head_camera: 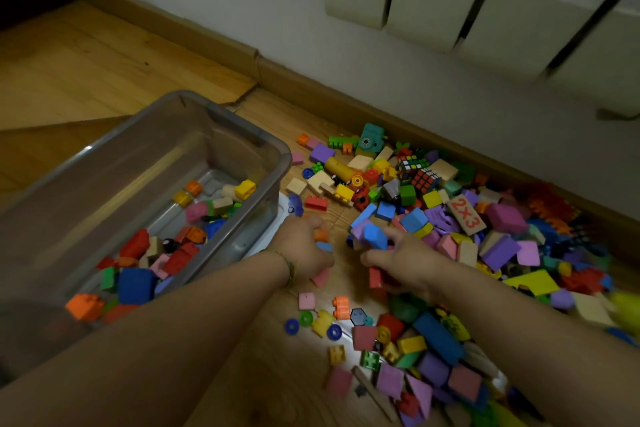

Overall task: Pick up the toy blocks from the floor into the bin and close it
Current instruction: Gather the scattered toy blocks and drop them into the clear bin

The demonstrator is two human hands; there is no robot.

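Left hand (303, 248): fingers curled round small blocks (321, 235).
Right hand (408, 262): fingers curled, gripping blue block (375, 236).
Bin (242, 135): nine o'clock, part filled.
Floor (104, 55): wood; radiator (485, 3) at one o'clock.

Bin (242, 135) clear glossy plastic; floor (104, 62) varnished wood (blocks (502, 218) matt, foam-like).

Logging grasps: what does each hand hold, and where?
Left hand grips small blocks bunched together; right hand, a blue block by its near end.

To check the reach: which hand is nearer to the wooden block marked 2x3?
Right. The right hand is left of the 2x3 block and nearer the camera; the left hand is farther left, beside the bin.
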